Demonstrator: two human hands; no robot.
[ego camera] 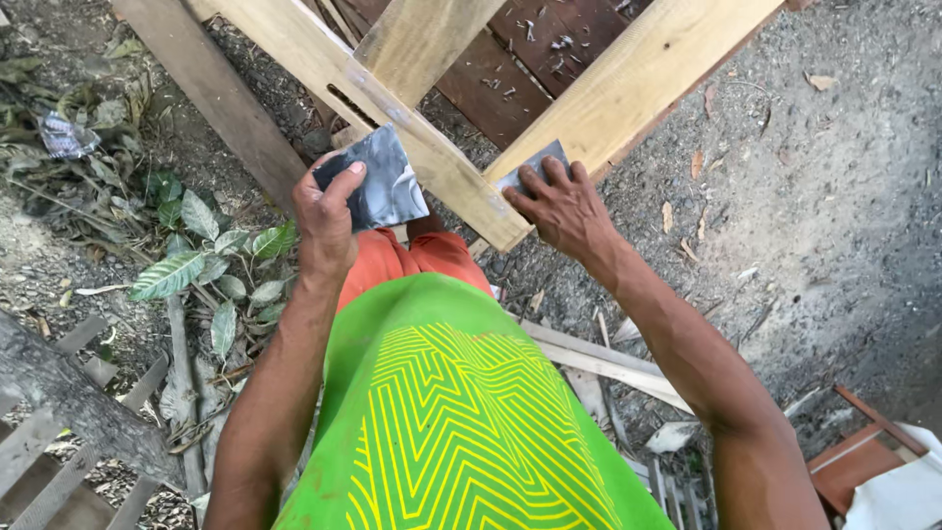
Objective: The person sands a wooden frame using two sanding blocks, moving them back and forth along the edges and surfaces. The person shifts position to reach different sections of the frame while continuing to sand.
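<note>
While left hand [326, 218] grips grey sheet [378, 182] — right hand [561, 208] presses second sheet [535, 165] on wooden frame [451, 167].

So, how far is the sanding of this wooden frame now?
Done: the pale wooden frame is already joined, and the rail beside the hands looks smooth. In hand: the left hand holds a dark sandpaper sheet against the rail, and the right hand presses a second piece near the corner joint. Left: how much remains unsanded cannot be told.

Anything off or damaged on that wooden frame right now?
One thing: a dark slot cut into the pale wooden frame near the joint sits empty. Left hand holds a grey sheet; right hand presses another grey sheet.
</note>
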